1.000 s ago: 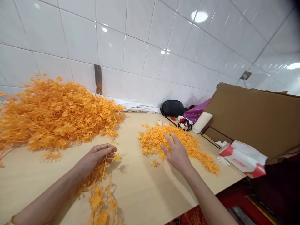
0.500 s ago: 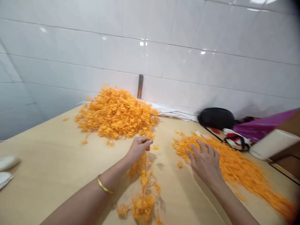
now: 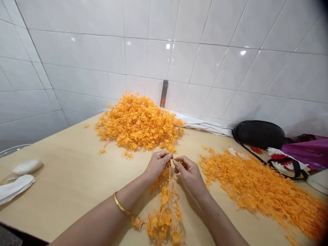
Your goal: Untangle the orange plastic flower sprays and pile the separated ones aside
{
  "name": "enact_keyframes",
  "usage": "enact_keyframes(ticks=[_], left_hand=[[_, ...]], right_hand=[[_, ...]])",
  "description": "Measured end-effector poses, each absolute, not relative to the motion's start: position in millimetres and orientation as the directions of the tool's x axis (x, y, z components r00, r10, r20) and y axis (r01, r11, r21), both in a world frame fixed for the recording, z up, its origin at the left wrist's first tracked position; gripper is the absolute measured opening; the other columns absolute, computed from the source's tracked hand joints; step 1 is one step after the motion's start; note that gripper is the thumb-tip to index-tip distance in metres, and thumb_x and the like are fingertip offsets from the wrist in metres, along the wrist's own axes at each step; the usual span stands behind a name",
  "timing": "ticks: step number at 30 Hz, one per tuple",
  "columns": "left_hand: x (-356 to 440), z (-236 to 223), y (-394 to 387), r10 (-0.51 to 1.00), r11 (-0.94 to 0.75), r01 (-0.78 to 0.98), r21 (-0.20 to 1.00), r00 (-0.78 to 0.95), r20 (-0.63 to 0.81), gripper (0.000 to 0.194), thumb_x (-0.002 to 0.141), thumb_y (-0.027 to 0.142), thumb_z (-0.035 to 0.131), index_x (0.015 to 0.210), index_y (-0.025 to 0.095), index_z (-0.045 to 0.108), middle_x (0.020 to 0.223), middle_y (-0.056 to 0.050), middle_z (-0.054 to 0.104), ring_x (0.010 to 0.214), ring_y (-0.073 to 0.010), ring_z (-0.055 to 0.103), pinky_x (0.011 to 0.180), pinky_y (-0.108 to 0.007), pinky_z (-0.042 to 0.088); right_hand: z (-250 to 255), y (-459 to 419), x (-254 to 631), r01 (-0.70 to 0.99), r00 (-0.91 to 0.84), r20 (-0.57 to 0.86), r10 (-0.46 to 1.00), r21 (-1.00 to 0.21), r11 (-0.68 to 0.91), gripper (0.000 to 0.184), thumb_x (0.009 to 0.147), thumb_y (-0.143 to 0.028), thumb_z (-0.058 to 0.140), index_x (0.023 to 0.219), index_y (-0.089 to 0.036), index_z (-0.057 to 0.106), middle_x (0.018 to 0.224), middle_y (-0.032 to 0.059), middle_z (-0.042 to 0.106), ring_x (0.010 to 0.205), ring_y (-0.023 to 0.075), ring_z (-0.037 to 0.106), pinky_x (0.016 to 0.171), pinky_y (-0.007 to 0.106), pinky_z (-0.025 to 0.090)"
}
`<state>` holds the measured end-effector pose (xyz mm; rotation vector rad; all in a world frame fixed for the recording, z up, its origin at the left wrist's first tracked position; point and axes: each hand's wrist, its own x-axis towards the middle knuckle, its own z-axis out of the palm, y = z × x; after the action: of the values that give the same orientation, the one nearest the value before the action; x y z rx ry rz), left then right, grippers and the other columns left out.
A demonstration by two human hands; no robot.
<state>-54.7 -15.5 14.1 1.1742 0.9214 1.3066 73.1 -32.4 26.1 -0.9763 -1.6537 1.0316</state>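
Wall (image 3: 143, 20) of white tile across your far side; below it, the table (image 3: 77, 177). On the right of the table, a long spread of orange pieces (image 3: 256, 184) runs from the middle toward the near right edge. Far and left of centre, a heap of orange sprigs (image 3: 138, 123), branched and tangled, sits in front of the tile. Black bag (image 3: 258, 134) far right, just beyond the spread.

Near centre, your orange strand (image 3: 164, 218) trails toward you from below your left hand (image 3: 156, 165), its lower end bunched. Left fingers are closed on its upper stem.

Change noted: your right hand (image 3: 189, 171) has left the edge of the spread and come over to the left one. Hands now just beside each other, fingertips nearly meeting. Right thumb and forefinger are bent together; a bit of orange shows there, but you cannot tell from this view whether it is pinched.

Inference: work has shifted from the spread to the strand's upper end, with both hands engaged there.
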Motion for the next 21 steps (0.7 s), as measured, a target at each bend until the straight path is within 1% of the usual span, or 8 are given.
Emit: enact_keyframes(ticks=[2,4,7,10,13,16,18,21], left_hand=[[-55.8,15.4,-18.6,0.982,-0.051,-0.216,0.975,0.166,0.088,0.030,0.069,0.042,0.055,0.063,0.013,0.055,0.049,0.002,0.047,0.042,-0.0047,0.035,0.043,-0.019,0.024],[-56.5,16.4,-21.7,0.961,0.014,-0.203,0.979,0.275,0.043,0.026,0.066,0.038,0.060,0.068,0.013,0.056,0.052,0.002,0.050,0.043,-0.0043,0.037,0.043,-0.018,0.024],[-56.0,15.4,-24.3,0.926,0.086,-0.216,0.972,0.377,0.002,0.025,0.058,0.031,0.068,0.070,0.013,0.055,0.058,0.000,0.054,0.051,-0.0071,0.047,0.050,-0.019,0.033],[-54.4,12.3,-23.8,0.938,0.061,-0.212,0.975,0.346,0.017,0.023,0.057,0.029,0.069,0.066,0.013,0.054,0.058,0.000,0.055,0.057,-0.0099,0.052,0.057,-0.023,0.038],[-53.3,9.2,-22.2,0.955,0.021,-0.158,0.987,0.295,0.027,0.022,0.057,0.028,0.068,0.062,0.013,0.053,0.056,0.000,0.054,0.054,-0.0098,0.051,0.055,-0.023,0.038],[-52.5,7.6,-21.8,0.959,-0.006,-0.136,0.991,0.281,0.044,0.022,0.057,0.028,0.067,0.060,0.014,0.051,0.055,0.000,0.054,0.053,-0.0098,0.051,0.054,-0.023,0.037],[-51.9,7.3,-22.5,0.957,-0.019,-0.135,0.991,0.283,0.057,0.021,0.058,0.028,0.067,0.060,0.014,0.050,0.056,0.000,0.054,0.053,-0.0095,0.050,0.053,-0.022,0.036],[-50.8,7.9,-24.4,0.952,-0.014,-0.146,0.989,0.300,0.058,0.020,0.059,0.026,0.066,0.061,0.014,0.050,0.056,0.000,0.054,0.053,-0.0094,0.049,0.053,-0.022,0.036]], right_hand=[[24.3,-31.4,76.4,0.105,-0.246,0.263,0.933,-0.949,0.296,0.024,0.076,-0.039,0.048,0.077,-0.017,0.055,0.057,-0.0022,0.049,0.055,0.0103,0.044,0.054,0.023,0.036],[23.3,-29.9,79.6,0.016,-0.257,0.212,0.943,-0.975,0.223,0.025,0.077,-0.040,0.047,0.078,-0.017,0.056,0.059,-0.0015,0.051,0.057,0.0106,0.046,0.057,0.024,0.038],[22.2,-27.6,83.5,-0.127,-0.290,0.125,0.949,-0.988,0.091,0.029,0.077,-0.043,0.046,0.078,-0.016,0.058,0.067,0.0009,0.055,0.059,0.0109,0.050,0.059,0.025,0.041],[21.7,-26.2,86.8,-0.188,-0.301,0.048,0.952,-0.982,-0.011,0.032,0.073,-0.046,0.050,0.078,-0.017,0.060,0.071,0.0017,0.058,0.060,0.0108,0.052,0.061,0.025,0.042],[22.1,-26.1,89.5,-0.188,-0.308,-0.007,0.952,-0.980,-0.068,0.036,0.072,-0.049,0.051,0.082,-0.016,0.060,0.069,0.0020,0.059,0.058,0.0105,0.053,0.060,0.025,0.041],[22.5,-26.9,89.9,-0.163,-0.347,-0.003,0.938,-0.985,-0.064,0.037,0.073,-0.049,0.050,0.084,-0.015,0.059,0.066,0.0018,0.058,0.056,0.0097,0.051,0.056,0.023,0.039],[21.3,-26.9,88.7,-0.144,-0.360,0.009,0.933,-0.989,-0.046,0.034,0.070,-0.045,0.056,0.083,-0.015,0.059,0.065,0.0008,0.057,0.056,0.0093,0.050,0.055,0.022,0.039],[16.7,-25.6,86.7,-0.115,-0.327,-0.004,0.945,-0.992,-0.044,0.029,0.064,-0.039,0.063,0.079,-0.015,0.058,0.063,0.0000,0.056,0.055,0.0093,0.049,0.053,0.022,0.038]])
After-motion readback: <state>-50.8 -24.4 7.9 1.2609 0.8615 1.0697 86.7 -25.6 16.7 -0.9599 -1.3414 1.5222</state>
